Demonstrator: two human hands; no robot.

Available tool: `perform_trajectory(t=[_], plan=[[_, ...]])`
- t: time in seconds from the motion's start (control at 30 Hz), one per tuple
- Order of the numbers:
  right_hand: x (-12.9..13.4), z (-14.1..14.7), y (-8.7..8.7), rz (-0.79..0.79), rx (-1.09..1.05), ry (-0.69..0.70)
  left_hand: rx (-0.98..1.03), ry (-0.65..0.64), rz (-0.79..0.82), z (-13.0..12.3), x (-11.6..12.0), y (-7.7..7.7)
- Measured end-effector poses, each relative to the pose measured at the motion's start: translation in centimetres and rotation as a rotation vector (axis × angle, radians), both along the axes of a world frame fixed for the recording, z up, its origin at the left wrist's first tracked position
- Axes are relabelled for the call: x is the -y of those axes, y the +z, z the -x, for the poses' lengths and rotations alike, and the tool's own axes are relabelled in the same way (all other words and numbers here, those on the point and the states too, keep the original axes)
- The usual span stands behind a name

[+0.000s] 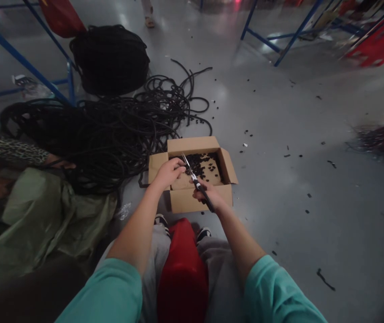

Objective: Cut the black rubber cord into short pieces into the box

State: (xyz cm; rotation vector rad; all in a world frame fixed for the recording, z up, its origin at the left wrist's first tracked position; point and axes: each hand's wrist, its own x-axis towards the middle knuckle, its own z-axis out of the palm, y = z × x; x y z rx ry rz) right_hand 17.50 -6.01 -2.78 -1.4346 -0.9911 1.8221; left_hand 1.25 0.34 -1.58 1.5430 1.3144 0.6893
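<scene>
My right hand [208, 195] grips scissors [200, 187] by their black handles, above the near side of an open cardboard box [193, 202]. The silver blades point up and left, past the fingertips of my left hand [169, 172]. That hand is closed in a pinch over the box's left side; whatever it holds is too small and dark to make out. Many short black pieces [196, 163] lie scattered inside the box, whose flaps are folded outward. A tangled heap of black cord [111, 130] spreads over the floor to the left, reaching near the box.
A large black coil [111, 58] stands behind the heap. At left, another person's patterned sleeve [13, 146] and hand are beside the cord, near a green sheet [43, 224]. Blue metal frames [279, 45] stand farther back. Black scraps dot the grey floor [272, 116]. Something red [183, 269] is between my legs.
</scene>
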Motion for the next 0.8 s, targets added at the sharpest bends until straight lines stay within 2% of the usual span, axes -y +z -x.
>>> perform_trajectory(t=[0.2, 0.47, 0.8], plan=[[-0.2, 0.0, 0.0, -0.047, -0.051, 0.014, 0.106, -0.102, 0.158, -0.1, -0.1, 0.0], [0.2, 0.0, 0.0, -0.029, 0.070, 0.028, 0.247, -0.021, 0.318, -0.3, 0.1, 0.0], [0.1, 0.0, -0.8, 0.045, 0.107, -0.079, 0.148, 0.054, 0.223, -0.6, -0.1, -1.7]])
